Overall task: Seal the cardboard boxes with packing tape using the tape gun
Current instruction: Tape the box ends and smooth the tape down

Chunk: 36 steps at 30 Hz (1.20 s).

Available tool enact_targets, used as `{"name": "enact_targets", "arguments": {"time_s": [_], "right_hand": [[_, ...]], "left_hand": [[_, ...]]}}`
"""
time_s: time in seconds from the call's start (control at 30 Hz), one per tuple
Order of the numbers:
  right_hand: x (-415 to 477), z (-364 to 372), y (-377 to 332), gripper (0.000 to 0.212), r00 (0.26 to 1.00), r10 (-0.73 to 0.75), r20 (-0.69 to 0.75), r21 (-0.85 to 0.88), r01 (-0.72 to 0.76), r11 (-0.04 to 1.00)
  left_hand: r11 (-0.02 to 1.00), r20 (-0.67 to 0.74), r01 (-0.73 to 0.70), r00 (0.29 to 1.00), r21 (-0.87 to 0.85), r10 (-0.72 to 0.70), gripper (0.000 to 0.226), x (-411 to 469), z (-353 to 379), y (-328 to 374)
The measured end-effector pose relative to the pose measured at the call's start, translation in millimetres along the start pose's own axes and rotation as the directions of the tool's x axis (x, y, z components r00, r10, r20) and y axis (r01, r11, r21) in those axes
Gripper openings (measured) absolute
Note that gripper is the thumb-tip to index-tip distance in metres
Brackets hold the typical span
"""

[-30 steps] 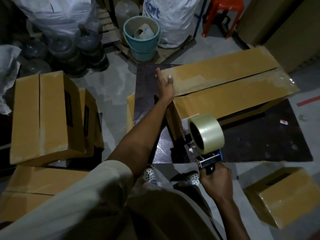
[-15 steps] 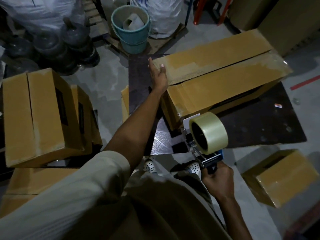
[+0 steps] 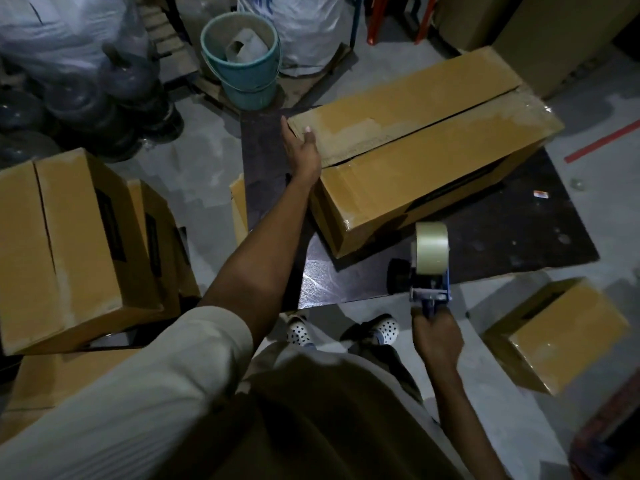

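Tape gun [image 3: 427,268], clenched by its handle in the right hand [image 3: 438,337], has swung back just clear of the long cardboard box [image 3: 398,188] while the left hand [image 3: 301,150], fingers straight, still braces the box's left end, so its top seam [image 3: 422,126] probably gets taped next.

**What sits around me on the floor**

A teal bucket [image 3: 250,90] stands ahead, a pale curl of card [image 3: 244,50] inside it. A white sack [image 3: 304,32] bulges just behind; dark water jugs [image 3: 86,95] crowd to its left. A dark board [image 3: 519,233] lies flat before my spotted shoes [image 3: 299,332]
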State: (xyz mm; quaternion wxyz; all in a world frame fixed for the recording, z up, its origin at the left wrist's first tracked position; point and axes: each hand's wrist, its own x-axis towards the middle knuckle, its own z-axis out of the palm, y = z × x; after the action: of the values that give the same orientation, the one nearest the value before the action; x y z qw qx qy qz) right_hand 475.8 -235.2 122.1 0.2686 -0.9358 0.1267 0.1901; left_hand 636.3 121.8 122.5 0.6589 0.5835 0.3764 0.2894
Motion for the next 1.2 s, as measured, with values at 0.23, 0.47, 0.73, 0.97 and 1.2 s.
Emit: {"name": "enact_targets", "arguments": {"time_s": [0.23, 0.47, 0.73, 0.97, 1.2], "right_hand": [[66.4, 34.9, -44.1, 0.078, 0.976, 0.218, 0.025, 0.244, -0.217, 0.945], [84.4, 46.8, -67.0, 0.08, 0.947, 0.32, 0.001, 0.514, -0.275, 0.812], [18.7, 36.0, -130.8, 0.038, 0.579, -0.614, -0.536, 0.175, 0.788, 0.59], [22.2, 53.6, -127.3, 0.02, 0.639, -0.364, -0.677, 0.355, 0.718, 0.599], [40.4, 38.7, -141.4, 0.012, 0.897, 0.433, -0.087, 0.995, 0.102, -0.01]], "left_hand": [[0.991, -0.001, 0.011, 1.0, 0.131, -0.01, 0.064, -9.8, -11.2, -2.3], [0.955, -0.098, -0.019, 0.994, 0.294, 0.05, 0.065, -44.4, -36.2, -4.2], [0.991, -0.223, -0.095, 0.968, 0.091, 0.113, 0.045, -85.7, -49.5, -8.9], [0.99, -0.206, -0.079, 0.973, 0.116, 0.102, 0.043, -108.3, -54.9, -11.0], [0.972, -0.255, -0.122, 0.952, 0.2, 0.172, 0.054, -136.6, -58.8, -27.6]]}}
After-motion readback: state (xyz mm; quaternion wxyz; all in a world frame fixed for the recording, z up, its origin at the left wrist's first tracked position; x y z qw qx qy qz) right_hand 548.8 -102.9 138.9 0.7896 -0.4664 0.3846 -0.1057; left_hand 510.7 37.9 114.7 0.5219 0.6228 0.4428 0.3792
